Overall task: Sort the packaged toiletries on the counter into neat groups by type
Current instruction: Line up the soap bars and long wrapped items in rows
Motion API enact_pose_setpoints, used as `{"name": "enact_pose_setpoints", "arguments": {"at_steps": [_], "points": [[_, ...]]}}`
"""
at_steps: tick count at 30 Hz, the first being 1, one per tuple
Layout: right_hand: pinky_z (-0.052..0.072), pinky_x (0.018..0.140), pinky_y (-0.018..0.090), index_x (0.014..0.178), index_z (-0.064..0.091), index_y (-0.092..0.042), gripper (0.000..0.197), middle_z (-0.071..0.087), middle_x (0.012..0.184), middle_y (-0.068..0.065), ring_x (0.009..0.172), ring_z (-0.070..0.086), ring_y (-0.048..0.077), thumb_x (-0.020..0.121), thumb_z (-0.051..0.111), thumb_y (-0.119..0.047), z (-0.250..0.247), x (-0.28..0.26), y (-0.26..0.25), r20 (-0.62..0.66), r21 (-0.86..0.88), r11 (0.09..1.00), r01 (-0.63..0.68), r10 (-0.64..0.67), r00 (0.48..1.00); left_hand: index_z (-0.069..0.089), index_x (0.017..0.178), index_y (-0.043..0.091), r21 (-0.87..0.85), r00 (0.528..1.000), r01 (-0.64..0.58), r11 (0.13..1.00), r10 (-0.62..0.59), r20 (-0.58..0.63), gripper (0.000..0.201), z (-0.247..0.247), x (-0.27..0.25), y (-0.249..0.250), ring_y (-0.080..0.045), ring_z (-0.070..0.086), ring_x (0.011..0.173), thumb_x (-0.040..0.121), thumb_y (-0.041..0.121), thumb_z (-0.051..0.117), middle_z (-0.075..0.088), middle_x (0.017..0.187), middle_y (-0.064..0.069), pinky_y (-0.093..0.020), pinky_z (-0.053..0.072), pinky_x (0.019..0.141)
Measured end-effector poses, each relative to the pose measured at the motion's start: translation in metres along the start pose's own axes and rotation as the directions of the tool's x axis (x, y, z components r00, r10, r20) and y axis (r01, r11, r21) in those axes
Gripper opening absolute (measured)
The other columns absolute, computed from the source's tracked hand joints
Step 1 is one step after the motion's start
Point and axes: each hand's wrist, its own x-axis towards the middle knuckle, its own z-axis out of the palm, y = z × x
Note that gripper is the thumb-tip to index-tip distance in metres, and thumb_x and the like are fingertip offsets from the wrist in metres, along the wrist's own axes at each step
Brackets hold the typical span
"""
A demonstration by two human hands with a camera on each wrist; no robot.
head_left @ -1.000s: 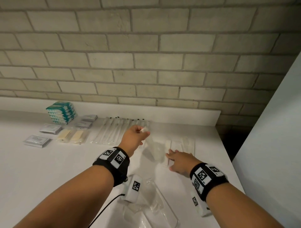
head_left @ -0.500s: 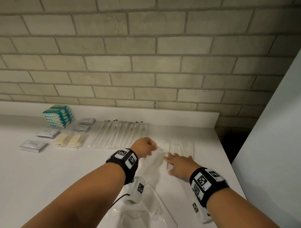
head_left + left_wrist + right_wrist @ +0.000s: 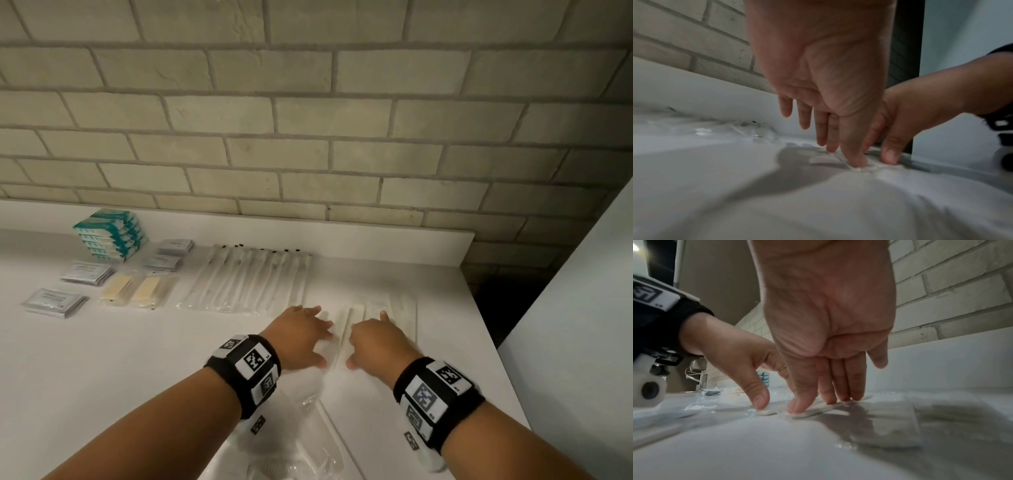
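Your left hand (image 3: pixel 301 337) has come down from the air and laid its clear packet (image 3: pixel 323 347) on the counter (image 3: pixel 120 359) beside your right hand (image 3: pixel 376 342). Both hands lie flat, fingers straight, holding nothing; slide the packets' edges flush.

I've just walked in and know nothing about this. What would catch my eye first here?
Two bare hands, the left hand and the right hand, lie side by side with straight fingers pressing pale flat packets on the white counter, near its right end. Far left by the brick wall stands a teal box stack, the only strong colour, with a row of long clear sleeves beside it.
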Motion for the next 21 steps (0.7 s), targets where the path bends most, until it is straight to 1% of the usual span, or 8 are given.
{"name": "enact_pose_setpoints", "arguments": {"at_steps": [3,7,9,11,13,15,19,21], "points": [[0.009,0.12,0.04,0.111,0.065,-0.01,0.032,0.067,0.111,0.007,0.113,0.058,0.023,0.086,0.067,-0.031,-0.004,0.013,0.003,-0.005,0.003,1.0,-0.021,0.021,1.0,0.033,0.148,0.029,-0.047,0.998,0.066,0.997,-0.065,0.019,0.074,0.001,0.009,0.006,-0.017,0.01,0.148,0.084,0.058,0.056,0.031,0.155,0.01,-0.04,0.006,0.119],[0.008,0.121,0.041,0.128,0.059,-0.013,0.047,0.063,0.123,0.007,0.124,0.051,0.024,0.086,0.067,-0.034,-0.007,0.038,0.012,0.022,0.018,0.999,-0.03,0.03,0.999,0.035,0.148,0.023,0.004,0.988,0.151,0.988,-0.151,0.018,0.077,-0.007,0.027,-0.002,-0.021,0.006,0.149,0.084,0.061,0.054,0.031,0.155,0.006,-0.041,0.003,0.119],[0.008,0.119,0.039,0.13,0.058,-0.014,0.048,0.062,0.127,0.007,0.128,0.048,0.026,0.087,0.066,-0.033,-0.01,0.046,0.017,0.029,0.042,0.999,-0.021,0.02,0.999,0.034,0.148,0.022,0.004,0.984,0.177,0.984,-0.177,0.017,0.077,-0.012,0.036,-0.007,-0.021,0.006,0.149,0.085,0.06,0.055,0.031,0.156,0.004,-0.042,0.003,0.12],[0.01,0.119,0.037,0.132,0.057,-0.016,0.048,0.058,0.134,0.005,0.131,0.045,0.027,0.087,0.066,-0.031,-0.012,0.052,0.022,0.03,0.077,0.997,-0.015,0.013,0.999,0.034,0.148,0.023,-0.004,0.983,0.184,0.983,-0.184,0.001,0.075,-0.013,0.044,-0.011,-0.021,0.007,0.149,0.086,0.055,0.058,0.031,0.155,0.003,-0.041,0.003,0.119],[0.011,0.119,0.037,0.132,0.056,-0.017,0.049,0.055,0.139,0.002,0.132,0.045,0.026,0.086,0.066,-0.031,-0.014,0.057,0.025,0.029,0.092,0.996,0.004,-0.007,1.0,0.035,0.148,0.023,-0.004,0.983,0.185,0.983,-0.185,0.001,0.071,-0.015,0.05,-0.015,-0.02,0.007,0.149,0.087,0.051,0.058,0.034,0.154,0.002,-0.041,0.003,0.119],[0.012,0.119,0.038,0.132,0.055,-0.017,0.048,0.052,0.142,0.001,0.133,0.043,0.028,0.087,0.065,-0.031,-0.015,0.059,0.027,0.044,0.077,0.997,0.021,-0.025,0.999,0.037,0.147,0.025,-0.001,0.983,0.184,0.983,-0.184,0.015,0.069,-0.016,0.053,-0.019,-0.02,0.007,0.149,0.087,0.052,0.058,0.035,0.154,0.003,-0.041,0.003,0.119],[0.012,0.118,0.039,0.14,0.049,-0.017,0.053,0.049,0.144,0.005,0.137,0.037,0.031,0.091,0.061,-0.033,-0.019,0.058,0.028,0.065,0.059,0.998,0.024,-0.028,0.997,0.037,0.146,0.026,0.0,0.983,0.183,0.983,-0.183,0.027,0.068,-0.016,0.055,-0.023,-0.02,0.008,0.149,0.087,0.053,0.058,0.036,0.153,0.004,-0.041,0.004,0.119],[0.013,0.119,0.038,0.14,0.05,-0.017,0.052,0.044,0.149,0.001,0.137,0.037,0.029,0.091,0.06,-0.034,-0.019,0.055,0.03,0.049,0.113,0.992,0.047,-0.053,0.997,0.037,0.146,0.027,-0.007,0.983,0.183,0.983,-0.183,0.031,0.068,-0.017,0.055,-0.024,-0.02,0.008,0.149,0.086,0.053,0.058,0.036,0.153,0.004,-0.041,0.004,0.12]]}}
